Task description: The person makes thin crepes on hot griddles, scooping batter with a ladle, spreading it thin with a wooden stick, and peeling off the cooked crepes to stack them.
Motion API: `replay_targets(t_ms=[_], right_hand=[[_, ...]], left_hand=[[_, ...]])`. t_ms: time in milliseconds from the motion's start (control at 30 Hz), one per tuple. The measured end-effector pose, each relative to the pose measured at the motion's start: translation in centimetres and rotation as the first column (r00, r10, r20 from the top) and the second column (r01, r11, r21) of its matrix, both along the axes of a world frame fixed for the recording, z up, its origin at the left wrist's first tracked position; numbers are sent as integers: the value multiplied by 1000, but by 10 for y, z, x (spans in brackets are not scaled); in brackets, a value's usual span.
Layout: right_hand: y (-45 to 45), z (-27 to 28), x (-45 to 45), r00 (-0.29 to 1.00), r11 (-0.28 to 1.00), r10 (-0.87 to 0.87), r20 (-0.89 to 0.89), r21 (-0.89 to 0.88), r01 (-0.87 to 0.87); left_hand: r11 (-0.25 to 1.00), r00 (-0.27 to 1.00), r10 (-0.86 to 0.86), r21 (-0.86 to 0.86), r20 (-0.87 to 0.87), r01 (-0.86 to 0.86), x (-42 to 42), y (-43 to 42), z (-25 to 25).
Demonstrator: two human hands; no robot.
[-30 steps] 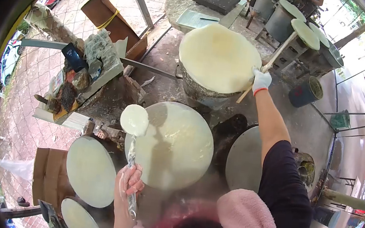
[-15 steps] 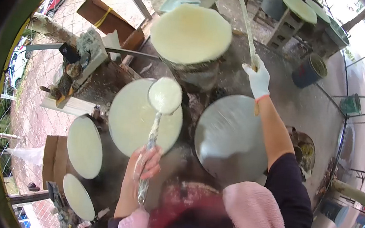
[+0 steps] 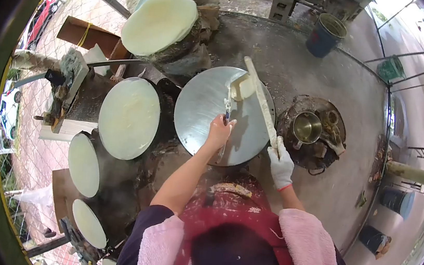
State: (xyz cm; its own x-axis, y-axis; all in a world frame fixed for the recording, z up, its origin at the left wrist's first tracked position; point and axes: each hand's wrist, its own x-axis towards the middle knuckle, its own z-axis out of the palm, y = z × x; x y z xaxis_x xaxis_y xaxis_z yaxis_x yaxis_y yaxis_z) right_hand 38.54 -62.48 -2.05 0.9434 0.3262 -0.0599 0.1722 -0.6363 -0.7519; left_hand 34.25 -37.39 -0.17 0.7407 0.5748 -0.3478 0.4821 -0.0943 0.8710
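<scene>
My bare left hand (image 3: 218,130) is closed round the handle of a ladle (image 3: 242,88) smeared with pale batter. The ladle's bowl is tilted over the upper right part of a round metal griddle (image 3: 199,110), whose grey surface shows light streaks. In a white glove, my right hand (image 3: 280,164) grips the near end of a long, flat wooden stick (image 3: 263,99). The stick slants across the griddle's right side, its far part beside the ladle's bowl; whether they touch I cannot tell. Left of the griddle lies another round plate covered with pale batter (image 3: 130,118).
More round pale sheets (image 3: 84,165) lie at the left, and a large one (image 3: 159,24) rests on a stand at the back. A metal pot (image 3: 307,127) sits on a round dark surface at the right. Farther back stands a blue bucket (image 3: 326,35).
My view has turned right. The ladle has moved from above the batter-covered plate to above the bare griddle and tilted. My right hand has drawn the stick down and in over that griddle.
</scene>
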Motion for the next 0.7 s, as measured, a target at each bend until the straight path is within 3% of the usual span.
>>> replay_targets(t_ms=[67,100,167,200,267,333,367,400,433,467,533,567,600,633,667,700], right_hand=[[1,5,-7,999,974,20,-26,-225,-25],[1,6,-11,999,942,27,-42,-332,-40],[-1,-10,-17,999,945,34,-30,-324,-42],[1,-24,-19,999,947,36,-21,-320,-40],[19,-102,-23,994,975,64,84,209,-81],[35,-92,-29,966,900,55,-252,432,62],[56,-21,-34,797,912,37,-603,346,220],[72,22,-36,507,920,13,-862,210,332],[74,19,-35,631,938,-16,-775,207,278],[77,15,-33,742,956,-49,-669,182,228],[58,-28,-24,982,979,-52,-183,185,86],[51,-3,-20,983,996,-61,-171,55,71],[42,-60,-15,995,969,-98,19,230,91],[50,-40,-23,940,952,-83,-332,252,173],[61,-19,-35,766,934,-51,-641,241,264],[81,0,-49,700,877,14,-714,345,335]], left_hand=[[889,996,-85,454,37,59,-13,5,-21],[879,998,-63,473,-6,58,-19,8,-14],[856,997,-16,515,-81,55,-35,19,13],[842,999,20,540,-39,5,-44,26,21],[814,995,85,573,47,-97,-68,40,35],[768,966,148,590,214,-248,-89,52,46],[759,963,134,601,233,-251,-101,63,43],[745,927,77,597,366,-297,-110,71,36],[892,931,170,351,324,-285,-122,75,39],[960,935,244,74,256,-270,-136,77,44],[970,945,235,16,228,-244,-158,74,55],[972,949,231,-15,213,-234,-169,74,57],[976,960,218,-31,175,-216,-181,75,49],[979,970,202,-49,136,-197,-193,77,38],[982,979,181,-69,97,-175,-202,77,28],[967,974,215,-155,66,-203,-206,72,35]])
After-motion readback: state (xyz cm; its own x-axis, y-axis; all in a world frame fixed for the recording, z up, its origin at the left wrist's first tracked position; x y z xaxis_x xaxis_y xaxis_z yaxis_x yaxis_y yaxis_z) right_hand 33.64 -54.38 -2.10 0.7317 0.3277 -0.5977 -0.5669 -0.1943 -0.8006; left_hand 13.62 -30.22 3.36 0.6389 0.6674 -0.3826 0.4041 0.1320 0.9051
